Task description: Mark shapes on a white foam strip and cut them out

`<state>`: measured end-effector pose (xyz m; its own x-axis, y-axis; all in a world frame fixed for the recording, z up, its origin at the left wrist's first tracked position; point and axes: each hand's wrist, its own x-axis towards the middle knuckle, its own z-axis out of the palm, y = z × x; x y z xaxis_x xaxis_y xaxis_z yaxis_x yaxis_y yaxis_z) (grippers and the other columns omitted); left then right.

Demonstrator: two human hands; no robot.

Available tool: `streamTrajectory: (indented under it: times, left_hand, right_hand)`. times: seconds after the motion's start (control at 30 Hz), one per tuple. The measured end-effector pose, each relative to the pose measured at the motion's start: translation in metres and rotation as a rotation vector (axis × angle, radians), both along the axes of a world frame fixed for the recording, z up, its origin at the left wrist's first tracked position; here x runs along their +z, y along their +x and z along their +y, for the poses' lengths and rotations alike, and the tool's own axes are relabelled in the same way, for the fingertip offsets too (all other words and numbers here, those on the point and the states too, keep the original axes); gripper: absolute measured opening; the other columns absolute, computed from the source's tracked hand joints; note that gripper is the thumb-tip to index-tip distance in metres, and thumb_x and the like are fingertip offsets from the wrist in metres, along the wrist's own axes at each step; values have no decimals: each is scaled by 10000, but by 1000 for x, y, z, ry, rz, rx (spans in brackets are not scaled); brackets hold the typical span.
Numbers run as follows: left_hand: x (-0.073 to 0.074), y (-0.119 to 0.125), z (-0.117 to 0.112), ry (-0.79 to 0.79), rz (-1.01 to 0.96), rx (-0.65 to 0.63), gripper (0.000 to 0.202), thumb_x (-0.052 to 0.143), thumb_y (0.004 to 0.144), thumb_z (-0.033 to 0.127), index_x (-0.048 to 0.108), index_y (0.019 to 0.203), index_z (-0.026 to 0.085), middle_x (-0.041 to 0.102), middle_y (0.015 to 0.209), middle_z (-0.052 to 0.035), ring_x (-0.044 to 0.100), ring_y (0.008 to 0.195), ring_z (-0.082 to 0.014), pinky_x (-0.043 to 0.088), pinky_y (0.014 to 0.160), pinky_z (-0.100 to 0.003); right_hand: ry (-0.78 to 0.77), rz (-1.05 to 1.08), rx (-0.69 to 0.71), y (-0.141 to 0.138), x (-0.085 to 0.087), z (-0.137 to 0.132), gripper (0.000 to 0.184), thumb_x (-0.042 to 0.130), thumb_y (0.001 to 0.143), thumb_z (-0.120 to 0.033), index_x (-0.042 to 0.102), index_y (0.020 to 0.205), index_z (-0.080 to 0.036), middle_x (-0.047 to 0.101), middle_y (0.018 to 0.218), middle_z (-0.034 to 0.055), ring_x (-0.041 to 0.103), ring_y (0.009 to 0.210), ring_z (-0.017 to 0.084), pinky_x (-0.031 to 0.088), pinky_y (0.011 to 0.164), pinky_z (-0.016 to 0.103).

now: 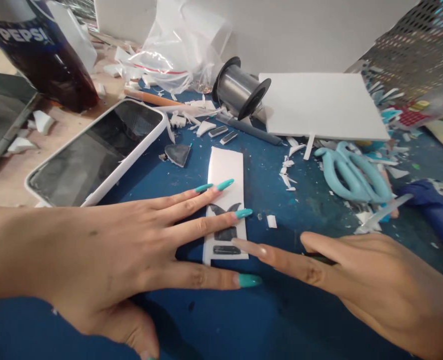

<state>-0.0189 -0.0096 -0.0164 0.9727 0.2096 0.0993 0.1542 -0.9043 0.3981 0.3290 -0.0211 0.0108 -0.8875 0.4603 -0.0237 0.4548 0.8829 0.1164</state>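
My left hand lies flat and open on the blue mat, its teal-nailed fingers spread over a white foam strip. The strip carries small black cut shapes at its near end. My right hand comes in from the right with its forefinger stretched out, the tip touching the strip's lowest black shape. Its thumb presses a thin dark tool against the other fingers; most of the tool is hidden.
A white-cased phone lies left of the strip, with a Pepsi bottle behind it. Behind the strip are a grey spool and a white foam board. Teal scissors lie at the right, and foam scraps are scattered around.
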Motion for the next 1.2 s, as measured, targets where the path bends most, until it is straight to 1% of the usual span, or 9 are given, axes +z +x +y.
streamTrajectory:
  times: [0.07,0.2,0.27,0.5,0.77,0.83,1.0,1.07,1.2]
  left_hand:
    - [0,0,0,-2,-2,16,874,574,981,713,347,1679,238,187,1725,-240,53,1576,-439,191,1249,-679]
    - [1,1,2,14,12,5,947,583,962,724,325,1681,165,111,1729,-261,26,1568,-471,169,1237,-707]
    - [2,2,3,25,32,-27,979,592,957,722,313,1679,123,85,1711,-298,3,1550,-494,182,1213,-738]
    - [4,3,5,5,25,-34,940,609,960,707,330,1681,172,73,1721,-272,-37,1580,-418,162,1256,-666]
    - [5,4,7,-62,9,-19,877,650,945,668,427,1648,193,152,1723,-239,60,1557,-496,185,1217,-730]
    - [5,5,7,-68,-15,-12,824,655,956,631,466,1628,193,199,1720,-220,100,1557,-499,198,1222,-716]
    - [6,4,7,-56,22,-16,876,675,934,650,432,1646,202,170,1731,-213,60,1563,-491,189,1234,-707]
    - [6,3,7,-47,20,-20,896,673,934,656,405,1659,202,126,1739,-208,44,1569,-487,171,1243,-701]
    - [7,2,8,-38,25,-17,912,695,921,658,403,1659,210,95,1747,-193,22,1572,-486,193,1249,-693]
  right_hand:
    - [-41,-13,46,0,1,1,631,263,1029,-35,527,1498,-364,473,707,-52,473,421,103,368,456,260]
    - [-41,-59,25,0,1,1,844,262,999,-23,27,1716,-401,518,730,-50,483,428,142,382,454,283]
    - [-31,-64,9,0,0,0,879,252,987,-21,-67,1706,-411,565,744,-44,495,425,145,401,456,284]
    - [2,-82,25,-2,-4,-4,964,283,908,10,-125,1704,-348,650,786,-23,532,433,160,451,459,293]
    - [-82,-20,-17,-1,-6,-8,958,331,931,-5,-96,1709,-366,634,792,-32,622,510,145,500,476,277]
    - [-55,-50,-4,-1,-6,-8,948,333,921,2,-17,1720,-369,652,818,-16,608,509,146,504,485,275]
    - [20,-158,58,-2,-1,-8,845,349,910,5,384,1651,-399,671,816,20,550,461,140,484,475,264]
    - [32,-154,59,-3,1,-9,875,367,891,-9,321,1678,-388,678,826,26,576,477,147,498,484,268]
    - [52,-153,35,-4,0,-14,1019,407,849,-36,-52,1724,-286,690,829,28,604,500,191,513,484,309]
